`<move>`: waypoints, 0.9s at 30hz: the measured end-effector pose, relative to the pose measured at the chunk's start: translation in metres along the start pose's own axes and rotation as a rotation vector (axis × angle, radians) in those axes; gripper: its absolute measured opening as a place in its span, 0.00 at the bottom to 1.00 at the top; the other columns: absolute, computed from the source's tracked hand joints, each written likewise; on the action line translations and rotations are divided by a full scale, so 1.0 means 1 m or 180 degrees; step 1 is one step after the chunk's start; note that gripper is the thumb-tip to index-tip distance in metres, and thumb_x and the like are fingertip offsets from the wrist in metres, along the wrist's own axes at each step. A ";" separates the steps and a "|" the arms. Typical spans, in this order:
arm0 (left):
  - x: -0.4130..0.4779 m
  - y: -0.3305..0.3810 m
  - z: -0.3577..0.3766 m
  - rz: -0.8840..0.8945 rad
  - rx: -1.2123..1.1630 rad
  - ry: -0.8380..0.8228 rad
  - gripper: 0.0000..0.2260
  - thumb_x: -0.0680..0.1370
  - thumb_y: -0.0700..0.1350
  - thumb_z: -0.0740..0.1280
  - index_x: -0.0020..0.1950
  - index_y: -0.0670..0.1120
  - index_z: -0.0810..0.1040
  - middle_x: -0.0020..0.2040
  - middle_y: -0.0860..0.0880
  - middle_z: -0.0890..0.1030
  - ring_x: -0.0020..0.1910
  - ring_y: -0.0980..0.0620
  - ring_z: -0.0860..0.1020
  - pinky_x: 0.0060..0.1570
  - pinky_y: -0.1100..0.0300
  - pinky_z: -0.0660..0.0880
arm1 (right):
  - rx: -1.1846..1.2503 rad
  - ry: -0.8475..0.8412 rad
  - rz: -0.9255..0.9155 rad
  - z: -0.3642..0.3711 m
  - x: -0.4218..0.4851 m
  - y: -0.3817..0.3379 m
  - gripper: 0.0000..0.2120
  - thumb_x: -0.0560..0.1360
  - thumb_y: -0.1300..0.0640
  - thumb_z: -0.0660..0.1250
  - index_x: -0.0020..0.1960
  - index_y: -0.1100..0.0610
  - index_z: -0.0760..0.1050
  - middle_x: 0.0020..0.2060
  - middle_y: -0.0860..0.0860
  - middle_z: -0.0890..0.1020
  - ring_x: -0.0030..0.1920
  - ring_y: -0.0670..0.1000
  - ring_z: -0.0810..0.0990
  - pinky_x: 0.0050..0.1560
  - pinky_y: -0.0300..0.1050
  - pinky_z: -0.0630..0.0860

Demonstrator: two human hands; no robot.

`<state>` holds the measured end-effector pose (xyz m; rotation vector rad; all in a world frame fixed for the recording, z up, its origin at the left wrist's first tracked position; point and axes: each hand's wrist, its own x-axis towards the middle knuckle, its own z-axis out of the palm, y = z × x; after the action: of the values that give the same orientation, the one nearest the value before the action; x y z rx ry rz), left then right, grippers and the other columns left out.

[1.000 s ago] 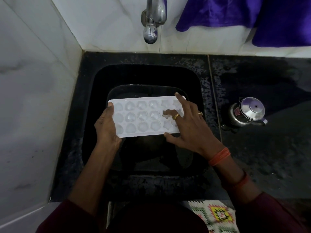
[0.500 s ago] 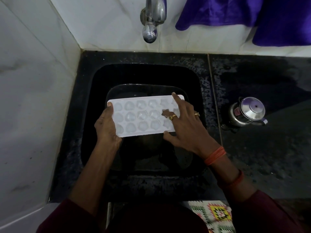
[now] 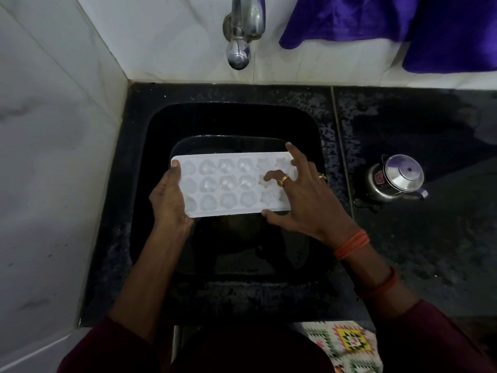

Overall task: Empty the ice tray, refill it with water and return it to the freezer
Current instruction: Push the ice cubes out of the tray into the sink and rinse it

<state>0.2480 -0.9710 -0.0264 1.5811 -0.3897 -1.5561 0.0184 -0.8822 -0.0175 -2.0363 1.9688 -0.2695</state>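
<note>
A white ice tray (image 3: 228, 184) with shaped cells, most holding ice, is held level over the black sink (image 3: 156, 157). My left hand (image 3: 168, 196) grips its left end, thumb on the rim. My right hand (image 3: 301, 195) spreads over its right end, thumb under the near edge, index finger at the far corner, a bent finger pressing into a star-shaped cell. A dark tub (image 3: 231, 144) lies in the sink below the tray. The chrome tap (image 3: 240, 30) hangs above the sink's far side, with no water running.
A steel kettle (image 3: 395, 179) stands on the wet black counter (image 3: 430, 238) right of the sink. White tiled walls close the left and back. Purple cloth (image 3: 376, 20) hangs at the upper right. A patterned mat (image 3: 344, 345) lies on the floor below.
My right hand's fingers have shifted slightly on the tray's right end, a bent finger working at a star cell. The tray and my left hand stay in place.
</note>
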 end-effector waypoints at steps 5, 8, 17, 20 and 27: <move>-0.001 -0.002 0.003 -0.0024 0.0044 -0.0011 0.15 0.81 0.54 0.69 0.59 0.44 0.83 0.53 0.45 0.87 0.49 0.44 0.87 0.39 0.49 0.85 | -0.0290 -0.0219 -0.0046 -0.007 0.002 0.001 0.36 0.66 0.29 0.67 0.70 0.44 0.73 0.81 0.57 0.49 0.73 0.61 0.61 0.66 0.63 0.70; 0.000 -0.004 0.002 0.0000 0.0066 0.0005 0.15 0.81 0.54 0.69 0.59 0.44 0.83 0.53 0.45 0.87 0.49 0.44 0.87 0.40 0.49 0.85 | -0.0295 -0.0193 -0.0082 -0.008 0.002 0.001 0.35 0.66 0.30 0.67 0.69 0.44 0.74 0.80 0.57 0.51 0.72 0.60 0.63 0.64 0.62 0.72; 0.002 -0.003 0.001 0.0021 -0.0005 0.0004 0.14 0.80 0.54 0.70 0.57 0.44 0.83 0.51 0.46 0.88 0.48 0.44 0.87 0.42 0.46 0.85 | -0.0098 0.0131 -0.0079 -0.004 -0.003 0.000 0.33 0.67 0.31 0.63 0.67 0.46 0.76 0.79 0.55 0.57 0.72 0.59 0.67 0.57 0.58 0.80; 0.000 -0.002 0.002 0.0002 0.0018 0.0007 0.15 0.80 0.54 0.70 0.58 0.44 0.83 0.52 0.45 0.87 0.48 0.44 0.87 0.41 0.46 0.85 | -0.0073 0.0148 -0.0026 -0.004 -0.004 0.000 0.34 0.66 0.32 0.64 0.66 0.48 0.76 0.79 0.55 0.57 0.70 0.59 0.70 0.57 0.58 0.80; -0.002 -0.002 0.003 -0.0073 -0.0015 -0.0011 0.17 0.80 0.55 0.70 0.61 0.43 0.83 0.54 0.45 0.87 0.50 0.43 0.87 0.42 0.46 0.85 | -0.0573 0.0095 -0.0090 -0.003 -0.002 -0.003 0.34 0.66 0.29 0.59 0.66 0.45 0.76 0.79 0.56 0.58 0.73 0.60 0.65 0.58 0.62 0.76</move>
<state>0.2444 -0.9690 -0.0264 1.5845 -0.3707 -1.5762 0.0203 -0.8805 -0.0130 -2.1829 2.0502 -0.1336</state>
